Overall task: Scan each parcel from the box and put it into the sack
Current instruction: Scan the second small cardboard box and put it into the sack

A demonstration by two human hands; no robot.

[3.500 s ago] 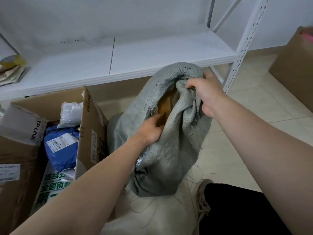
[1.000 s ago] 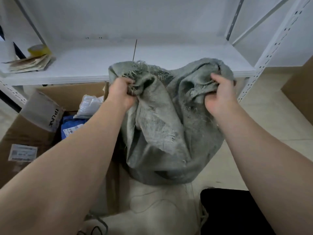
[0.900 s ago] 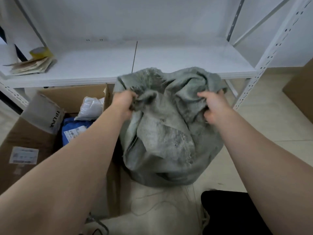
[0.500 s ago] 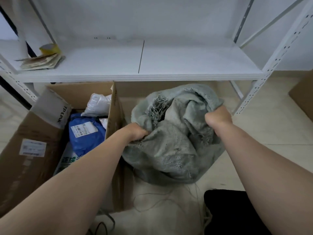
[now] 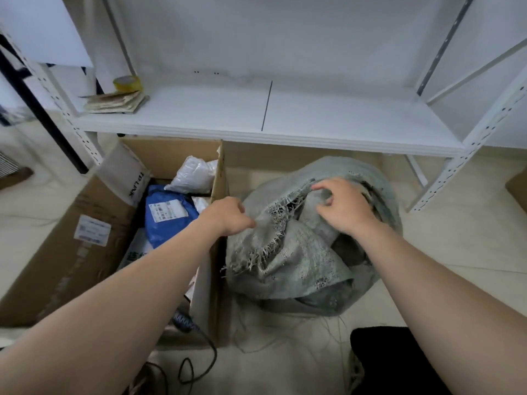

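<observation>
The sack (image 5: 299,258) is slumped on the floor just right of the box (image 5: 57,252). Its frayed rim is pinched by the curled fingers of the left hand (image 5: 228,215) and the right hand (image 5: 342,208). The blue parcel (image 5: 168,215) lies in the box, nearest the left hand.

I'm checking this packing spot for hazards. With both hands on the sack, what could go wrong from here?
1. The grey woven sack is slumped, folded over its own mouth; the blue plastic parcel in the brown cardboard box might catch instead of dropping in.
2. Its frayed edge, where the left hand and right hand grip, could unravel further.
3. The black cable looped on the floor could snag.
</observation>
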